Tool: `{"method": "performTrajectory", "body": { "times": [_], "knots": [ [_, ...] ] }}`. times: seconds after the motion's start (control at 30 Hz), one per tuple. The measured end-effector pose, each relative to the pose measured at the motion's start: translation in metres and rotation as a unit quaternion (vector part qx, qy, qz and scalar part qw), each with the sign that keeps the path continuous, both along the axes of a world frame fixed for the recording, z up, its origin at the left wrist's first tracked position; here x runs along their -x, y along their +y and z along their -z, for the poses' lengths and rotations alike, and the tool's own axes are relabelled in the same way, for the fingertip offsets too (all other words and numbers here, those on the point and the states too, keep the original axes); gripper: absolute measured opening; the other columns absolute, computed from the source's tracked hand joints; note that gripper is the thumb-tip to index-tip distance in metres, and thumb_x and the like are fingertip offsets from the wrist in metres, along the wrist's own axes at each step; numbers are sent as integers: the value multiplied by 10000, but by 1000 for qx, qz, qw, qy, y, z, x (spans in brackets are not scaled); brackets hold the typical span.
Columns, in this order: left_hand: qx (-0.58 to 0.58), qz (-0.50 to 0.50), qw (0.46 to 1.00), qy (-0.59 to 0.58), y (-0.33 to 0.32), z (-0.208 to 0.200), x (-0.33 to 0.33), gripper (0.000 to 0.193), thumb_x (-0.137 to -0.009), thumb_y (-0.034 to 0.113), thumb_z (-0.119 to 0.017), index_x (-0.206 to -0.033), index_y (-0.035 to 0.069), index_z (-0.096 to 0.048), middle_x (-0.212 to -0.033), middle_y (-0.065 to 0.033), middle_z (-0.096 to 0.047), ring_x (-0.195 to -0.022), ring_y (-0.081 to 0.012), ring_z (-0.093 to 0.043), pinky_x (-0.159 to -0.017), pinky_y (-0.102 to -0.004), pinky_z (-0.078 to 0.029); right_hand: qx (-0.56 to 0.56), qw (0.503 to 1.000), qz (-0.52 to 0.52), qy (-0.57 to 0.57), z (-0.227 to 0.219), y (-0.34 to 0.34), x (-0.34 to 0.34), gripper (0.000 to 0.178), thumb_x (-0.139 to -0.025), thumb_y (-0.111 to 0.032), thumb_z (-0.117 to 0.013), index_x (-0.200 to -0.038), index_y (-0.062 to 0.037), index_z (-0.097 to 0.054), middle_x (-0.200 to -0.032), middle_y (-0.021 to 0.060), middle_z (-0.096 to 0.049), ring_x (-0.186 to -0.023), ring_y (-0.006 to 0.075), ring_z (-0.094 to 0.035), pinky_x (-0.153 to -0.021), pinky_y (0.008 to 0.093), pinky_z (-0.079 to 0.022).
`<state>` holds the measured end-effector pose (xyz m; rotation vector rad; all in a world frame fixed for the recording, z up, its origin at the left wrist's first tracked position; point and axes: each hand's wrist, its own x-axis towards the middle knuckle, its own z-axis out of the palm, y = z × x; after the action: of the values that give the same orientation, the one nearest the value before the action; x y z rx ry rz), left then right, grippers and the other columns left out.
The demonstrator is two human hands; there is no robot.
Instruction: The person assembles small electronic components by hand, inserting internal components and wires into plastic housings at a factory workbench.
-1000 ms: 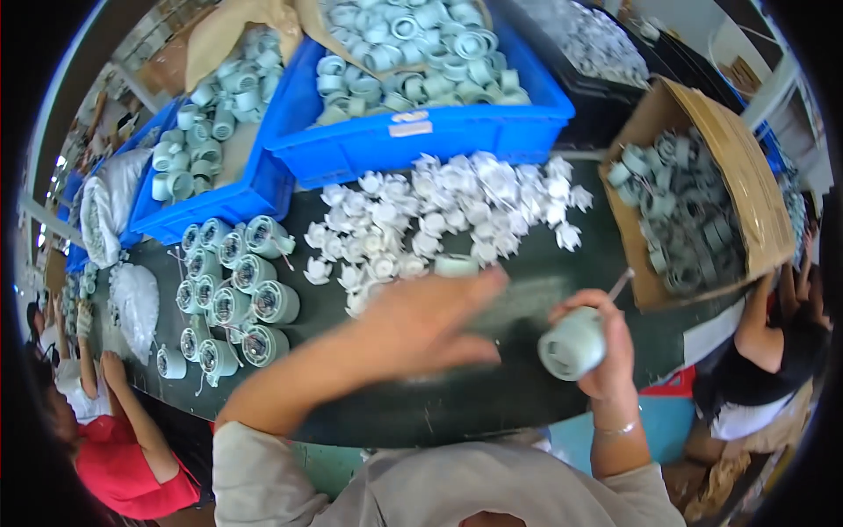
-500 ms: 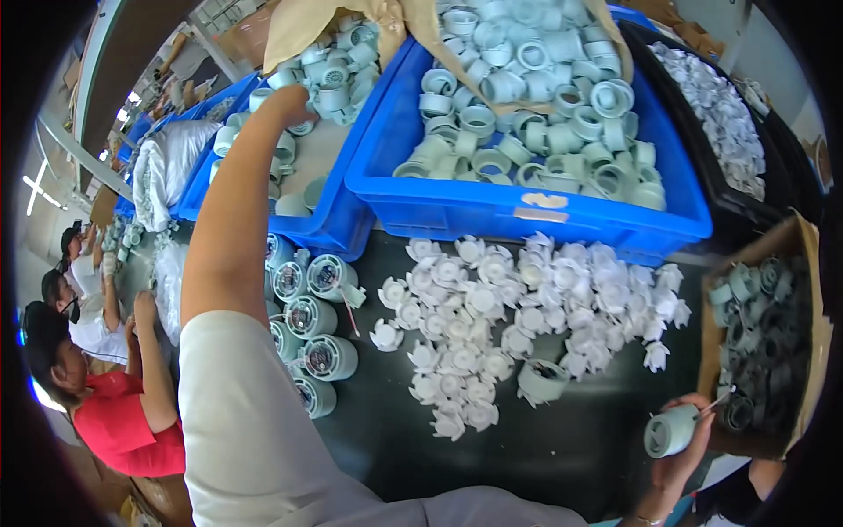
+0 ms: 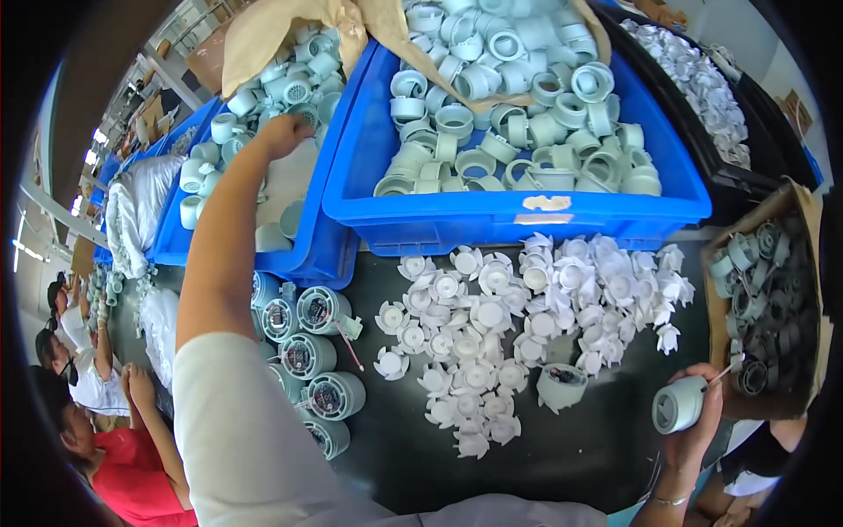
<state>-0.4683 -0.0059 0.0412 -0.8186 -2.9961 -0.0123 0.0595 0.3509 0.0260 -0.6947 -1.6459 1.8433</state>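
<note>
My left hand (image 3: 288, 134) reaches into the left blue bin (image 3: 329, 198), its fingers curled together beside a round pale green cap (image 3: 304, 113). Whatever lies between those fingers is hidden. At the lower right my right hand (image 3: 700, 422) grips a pale green cylindrical housing (image 3: 677, 406). A white face shows at its open end, and a thin lead with a pale tip sticks out behind. Single on the dark table stands another housing (image 3: 562, 386) with wiring inside. White fan impellers (image 3: 474, 342) lie heaped in the middle, between my two hands.
Several housings with circuit boards (image 3: 309, 356) stand left of the impellers. A large blue bin (image 3: 518, 211) of pale green rings spans the back. At right are a cardboard box (image 3: 821, 351) of parts and a black bin (image 3: 694, 162) of white pieces. Co-workers (image 3: 132, 479) sit at left.
My left hand has shifted slightly nearer and to the right within the left bin. My right hand still holds the housing, now turned a little. The whole view has shifted slightly.
</note>
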Motion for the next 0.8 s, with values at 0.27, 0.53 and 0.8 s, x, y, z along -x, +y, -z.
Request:
{"method": "performTrajectory", "body": {
  "times": [0.27, 0.53, 0.8],
  "knots": [
    [-181, -27, 976, 119, -26, -55, -64, 282, -758, 243, -559, -949, 36, -569, -858, -172, -604, -822, -328, -574, -720, -389, -441, -52, 993, -88, 56, -28, -22, -5, 468, -843, -435, -418, -967, 14, -452, -806, 134, -526, -732, 167, -515, -636, 258, -421],
    [54, -71, 988, 125, -1, -18, -14, 878, -600, 262, -714, -1323, 155, -226, -1336, -210, -242, -1180, -385, -324, -953, -421, -337, -72, 997, -17, -4, -19, -14, -13, 457, -834, -426, -430, -965, 11, -453, -819, 122, -515, -744, 158, -501, -658, 253, -406],
    [-8, -36, 992, -121, 4, -17, 18, 946, -529, 316, -738, -1299, 34, -267, -1209, -227, -426, -1064, -342, -470, -902, -353, -386, -77, 996, -21, -42, -9, -16, 3, 462, -833, -431, -432, -969, 10, -457, -828, 113, -516, -749, 149, -499, -664, 248, -404]
  ]
}}
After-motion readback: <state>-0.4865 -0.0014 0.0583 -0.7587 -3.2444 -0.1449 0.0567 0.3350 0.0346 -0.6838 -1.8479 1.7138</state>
